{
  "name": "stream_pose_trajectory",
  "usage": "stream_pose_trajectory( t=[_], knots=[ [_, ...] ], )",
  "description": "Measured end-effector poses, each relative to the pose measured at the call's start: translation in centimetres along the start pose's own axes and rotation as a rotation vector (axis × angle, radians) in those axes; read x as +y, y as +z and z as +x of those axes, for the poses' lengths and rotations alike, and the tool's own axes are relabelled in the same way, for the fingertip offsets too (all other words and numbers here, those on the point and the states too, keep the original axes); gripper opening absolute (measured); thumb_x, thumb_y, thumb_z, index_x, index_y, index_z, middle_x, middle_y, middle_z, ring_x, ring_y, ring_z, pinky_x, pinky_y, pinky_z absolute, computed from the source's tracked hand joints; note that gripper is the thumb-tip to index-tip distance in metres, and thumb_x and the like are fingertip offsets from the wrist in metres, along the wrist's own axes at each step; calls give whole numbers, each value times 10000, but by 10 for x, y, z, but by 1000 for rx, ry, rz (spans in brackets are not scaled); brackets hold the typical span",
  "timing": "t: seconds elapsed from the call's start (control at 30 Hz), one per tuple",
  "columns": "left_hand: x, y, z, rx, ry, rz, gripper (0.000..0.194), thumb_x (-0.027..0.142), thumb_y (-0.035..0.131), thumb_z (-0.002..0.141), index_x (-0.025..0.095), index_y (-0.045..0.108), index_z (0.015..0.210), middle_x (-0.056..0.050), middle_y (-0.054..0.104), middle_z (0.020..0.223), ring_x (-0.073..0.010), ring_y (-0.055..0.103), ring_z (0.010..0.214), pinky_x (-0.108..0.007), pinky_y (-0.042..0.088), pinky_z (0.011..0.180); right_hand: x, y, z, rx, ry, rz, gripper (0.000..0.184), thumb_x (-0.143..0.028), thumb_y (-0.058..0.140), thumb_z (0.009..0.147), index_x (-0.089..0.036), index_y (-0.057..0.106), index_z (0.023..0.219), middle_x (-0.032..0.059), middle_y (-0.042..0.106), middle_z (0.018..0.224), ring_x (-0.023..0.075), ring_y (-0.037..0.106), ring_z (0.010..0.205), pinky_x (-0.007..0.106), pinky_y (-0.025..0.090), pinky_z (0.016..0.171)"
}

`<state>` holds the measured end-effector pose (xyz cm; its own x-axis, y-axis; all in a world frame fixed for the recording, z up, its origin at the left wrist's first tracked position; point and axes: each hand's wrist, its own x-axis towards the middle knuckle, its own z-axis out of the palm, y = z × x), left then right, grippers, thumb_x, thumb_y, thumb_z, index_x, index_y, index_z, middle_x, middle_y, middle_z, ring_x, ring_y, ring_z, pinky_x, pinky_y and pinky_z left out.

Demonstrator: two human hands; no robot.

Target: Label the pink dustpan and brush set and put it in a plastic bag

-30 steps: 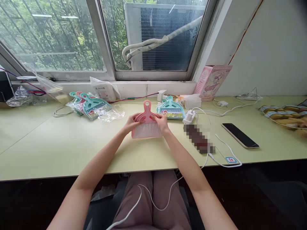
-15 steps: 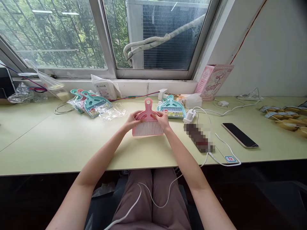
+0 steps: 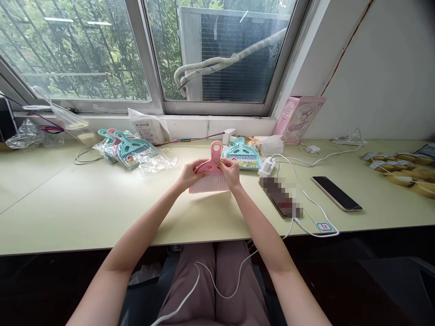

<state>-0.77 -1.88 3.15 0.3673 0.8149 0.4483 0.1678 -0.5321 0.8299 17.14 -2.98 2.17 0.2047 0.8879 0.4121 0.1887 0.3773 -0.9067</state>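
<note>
Both of my hands hold a small pink hand broom (image 3: 213, 180) upright, its white bristles down and its looped handle up. A pink dustpan (image 3: 192, 189) seems nested behind it, mostly hidden. My left hand (image 3: 190, 174) is closed on the left side of the head, and my right hand (image 3: 231, 172) grips the right side with the thumb in front. Just behind my right hand lies a turquoise broom and dustpan set (image 3: 247, 154) with a yellow label. To the left, several turquoise and pink sets (image 3: 131, 147) lie in a pile in clear wrapping.
Crumpled clear plastic (image 3: 158, 164) lies left of my hands. On the right are a charging phone (image 3: 275, 192), a white charger (image 3: 267, 166), another phone (image 3: 336, 194) and loose white cables. A pink box (image 3: 299, 120) stands by the wall. The pale green table (image 3: 102, 208) ends before my lap.
The pink broom has tilted and turned slightly, its handle shifting a little to the right. Both hands keep their hold. The whole view has moved slightly.
</note>
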Motion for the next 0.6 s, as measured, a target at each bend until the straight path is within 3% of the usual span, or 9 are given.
stream_pose_trajectory(
  t=[0.17,0.33,0.5,0.6],
  knots=[
    [2,-1,0,12,39,81,543,376,764,696,173,659,1189,-84,686,1193,-310,623,1106,-391,487,960,0,6,-4,125,13,-12,395,-571,644,758,-200,758,831,33,740,778,237,685,807,328,538,734],
    [5,-11,1,-67,30,49,545,342,749,708,195,637,1221,-73,680,1186,-297,624,1092,-373,496,935,3,11,-6,137,8,42,373,-543,665,749,-200,762,862,43,748,825,242,693,828,350,550,761],
    [-14,-18,4,-161,-121,-73,577,389,791,655,183,665,1180,-66,708,1082,-310,646,1017,-382,528,856,0,6,-2,-59,7,181,483,-592,665,741,-207,730,1025,64,741,1002,237,682,960,341,551,804],
    [-33,-22,5,-77,-226,-167,561,400,820,616,151,702,1104,-80,724,1027,-323,649,1001,-398,533,838,5,-4,6,-201,-20,198,565,-651,484,857,-242,643,1213,74,693,1175,217,642,1080,354,522,881]
  ],
)
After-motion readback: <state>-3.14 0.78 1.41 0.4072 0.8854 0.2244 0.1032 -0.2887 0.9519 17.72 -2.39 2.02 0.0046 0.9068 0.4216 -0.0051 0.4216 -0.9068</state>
